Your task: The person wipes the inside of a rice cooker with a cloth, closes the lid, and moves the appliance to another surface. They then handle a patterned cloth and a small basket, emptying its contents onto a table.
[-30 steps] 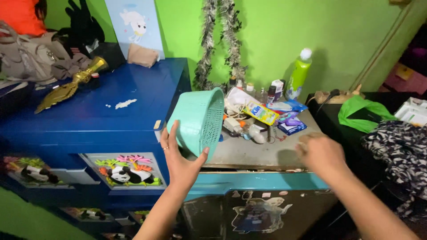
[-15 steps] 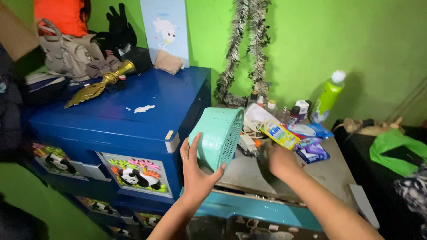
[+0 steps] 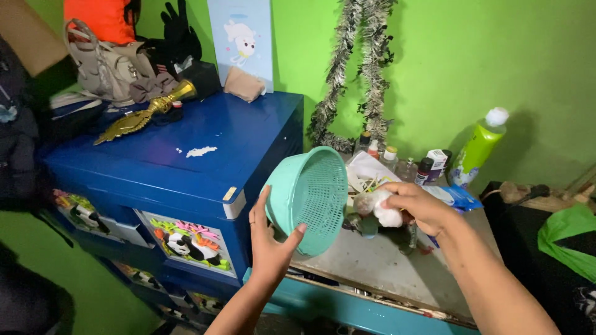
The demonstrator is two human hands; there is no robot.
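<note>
My left hand (image 3: 271, 239) grips the rim of a teal plastic mesh basket (image 3: 308, 197), held tilted on its side with the opening facing right. My right hand (image 3: 417, 206) holds a small bundle of white items, a bottle-like thing among them (image 3: 380, 208), right at the basket's mouth. Both hands hover over a grey worn tabletop (image 3: 385, 267). What else lies inside the basket is hidden.
A blue drawer cabinet (image 3: 180, 161) with panda stickers stands at left, bearing a gold ornament (image 3: 139, 115), bags and gloves. Small bottles (image 3: 428, 166), a green spray bottle (image 3: 477, 147), packets and tinsel (image 3: 366, 68) crowd the table's back. Green cloth (image 3: 568, 239) lies right.
My right hand reached into the clutter, picked up white items and brought them to the basket's mouth. The basket turned its opening more toward the right hand. The view shifted left.
</note>
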